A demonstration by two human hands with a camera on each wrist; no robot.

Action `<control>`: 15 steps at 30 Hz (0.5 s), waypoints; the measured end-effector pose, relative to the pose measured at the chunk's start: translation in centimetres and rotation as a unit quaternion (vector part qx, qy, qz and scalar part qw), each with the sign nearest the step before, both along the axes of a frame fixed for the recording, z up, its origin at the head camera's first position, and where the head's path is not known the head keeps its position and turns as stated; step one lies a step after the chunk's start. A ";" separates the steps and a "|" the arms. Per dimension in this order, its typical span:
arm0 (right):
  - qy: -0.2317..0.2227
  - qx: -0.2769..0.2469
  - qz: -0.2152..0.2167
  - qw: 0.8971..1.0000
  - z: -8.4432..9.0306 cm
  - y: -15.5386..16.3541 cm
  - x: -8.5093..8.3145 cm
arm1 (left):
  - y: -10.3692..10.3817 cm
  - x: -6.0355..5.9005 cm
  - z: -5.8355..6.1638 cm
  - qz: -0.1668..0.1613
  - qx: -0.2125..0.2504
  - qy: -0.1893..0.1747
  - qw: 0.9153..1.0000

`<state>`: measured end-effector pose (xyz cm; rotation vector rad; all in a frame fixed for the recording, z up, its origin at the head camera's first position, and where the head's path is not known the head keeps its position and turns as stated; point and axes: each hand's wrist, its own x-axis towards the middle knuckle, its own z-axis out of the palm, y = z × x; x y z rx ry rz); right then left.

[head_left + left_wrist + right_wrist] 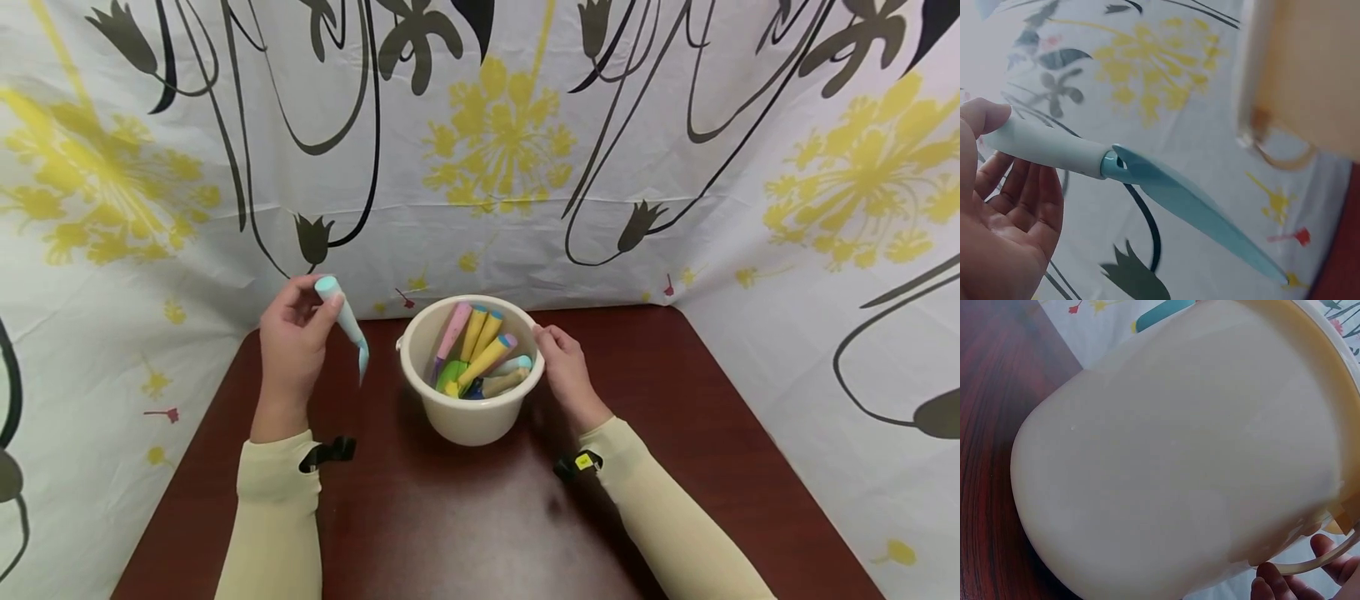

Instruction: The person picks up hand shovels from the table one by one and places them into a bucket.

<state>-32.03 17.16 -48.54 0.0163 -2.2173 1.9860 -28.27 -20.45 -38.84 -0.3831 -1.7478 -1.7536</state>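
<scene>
In the head view my left hand [296,329] is raised left of a cream bucket [472,423]. Thumb and fingers pinch the pale blue handle end of a small tool [347,321], whose pointed teal blade [1194,215] slants down toward the right. Whether it is a knife or a trowel I cannot tell. My right hand [564,367] grips the bucket's right side, with fingers at its bail handle [1300,567] by the rim. Inside the bucket lie several tools with thick handles, among them a pink one [453,329] and a yellow one [487,360]; their lower ends are partly hidden.
The bucket is over the back part of a dark reddish wooden table [420,525]. Patterned white cloth [510,250] hangs behind the table and along both sides. Each wrist wears a dark strap, such as the left strap [330,452].
</scene>
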 end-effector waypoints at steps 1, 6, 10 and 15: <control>0.000 -0.001 0.000 1.000 0.0 0.0 0.0 | 0.2 0.1 0.4 -0.004 0.002 0.007 1.000; -0.001 0.002 -0.001 1.000 -0.1 0.1 0.0 | 1.2 0.3 2.2 -0.020 -0.004 0.028 0.999; 0.000 0.007 -0.001 1.000 -0.1 0.1 0.0 | 1.9 0.3 3.3 -0.034 -0.020 0.032 0.999; 0.007 0.007 -0.002 1.000 0.0 0.0 0.0 | 2.8 0.1 4.3 -0.056 -0.033 0.037 0.997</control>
